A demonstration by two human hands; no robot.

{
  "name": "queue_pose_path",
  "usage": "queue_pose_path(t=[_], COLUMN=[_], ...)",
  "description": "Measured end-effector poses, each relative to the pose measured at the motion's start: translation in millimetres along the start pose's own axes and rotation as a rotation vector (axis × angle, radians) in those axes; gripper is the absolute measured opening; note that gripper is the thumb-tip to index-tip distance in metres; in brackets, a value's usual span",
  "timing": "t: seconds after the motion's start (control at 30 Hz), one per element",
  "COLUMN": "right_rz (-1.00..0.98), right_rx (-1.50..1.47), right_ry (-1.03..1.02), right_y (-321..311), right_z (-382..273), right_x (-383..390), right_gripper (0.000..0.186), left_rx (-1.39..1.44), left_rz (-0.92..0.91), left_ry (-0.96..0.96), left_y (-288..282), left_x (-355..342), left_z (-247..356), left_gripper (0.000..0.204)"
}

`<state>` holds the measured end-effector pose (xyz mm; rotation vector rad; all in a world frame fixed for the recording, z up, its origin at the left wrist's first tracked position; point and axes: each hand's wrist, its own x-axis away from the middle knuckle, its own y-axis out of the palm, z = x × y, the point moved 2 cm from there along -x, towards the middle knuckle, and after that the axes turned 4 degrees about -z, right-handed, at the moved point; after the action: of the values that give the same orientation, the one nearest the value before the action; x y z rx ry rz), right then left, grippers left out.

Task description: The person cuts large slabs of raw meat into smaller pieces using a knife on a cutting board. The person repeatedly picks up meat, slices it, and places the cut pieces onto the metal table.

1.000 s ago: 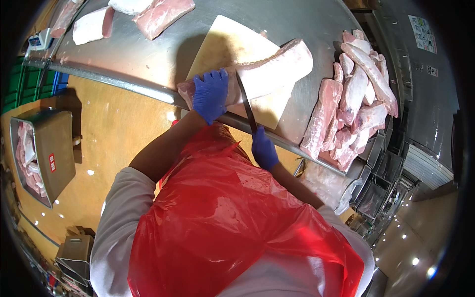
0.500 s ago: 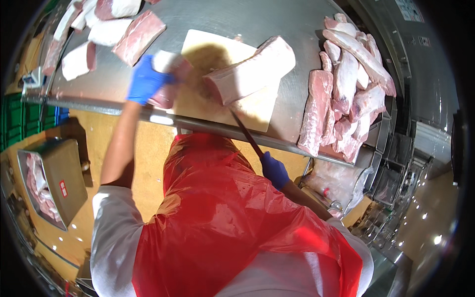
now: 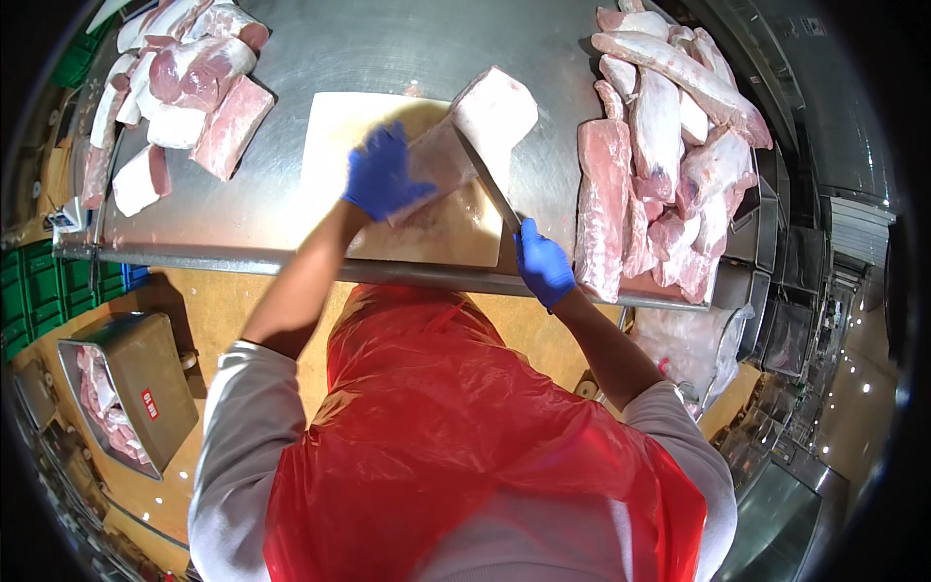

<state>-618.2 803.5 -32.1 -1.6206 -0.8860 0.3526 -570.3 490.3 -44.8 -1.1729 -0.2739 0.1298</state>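
Observation:
A pale pork loin [image 3: 497, 109] lies slantwise on the white cutting board [image 3: 325, 145], its far end reaching past the board's edge. My left hand [image 3: 381, 175], in a blue glove, is at the loin's near left end with its fingers spread. Whether it presses on the meat or hovers just over it I cannot tell. In my blue-gloved right hand [image 3: 545, 262] is a knife [image 3: 492, 186] with a long, narrow, dark blade. The blade crosses the loin at about its middle, tip pointing away from me; how deep it sits does not show.
On the steel table [image 3: 369, 48], several cut pork pieces [image 3: 199, 73] are heaped at the far left, and one piece [image 3: 142, 180] lies nearer. Whole loins [image 3: 669, 145] are piled at the right. A meat-filled bin [image 3: 131, 388] stands on the floor at left, near green crates [image 3: 58, 291].
My left hand has let go of a pork piece and moved from left of the board to the loin. Another piece now tops the left heap. The knife has come up across the loin.

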Motion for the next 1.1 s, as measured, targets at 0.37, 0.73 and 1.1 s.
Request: queue_pose_path(t=[0.37,0.73,1.1], right_rz=[-0.046,-0.271,0.093], right_rx=[-0.329,-0.187,-0.325], right_ry=[-0.168,0.073,0.42], right_y=[0.4,35.4,72.6], right_z=[4.6,44.6,42.5], right_x=[-95.8,13.6,131.7], right_gripper=[0.028,0.027,0.03], left_rx=[-0.3,0.23,0.011], left_rz=[0.036,-0.193,0.631], left_ry=[-0.164,-0.247,-0.429], left_y=[33.7,-35.9,-268.2], left_x=[8.2,-3.4,-24.6], left_z=[43.7,-27.0,-224.6], left_gripper=[0.097,0.09,0.078])
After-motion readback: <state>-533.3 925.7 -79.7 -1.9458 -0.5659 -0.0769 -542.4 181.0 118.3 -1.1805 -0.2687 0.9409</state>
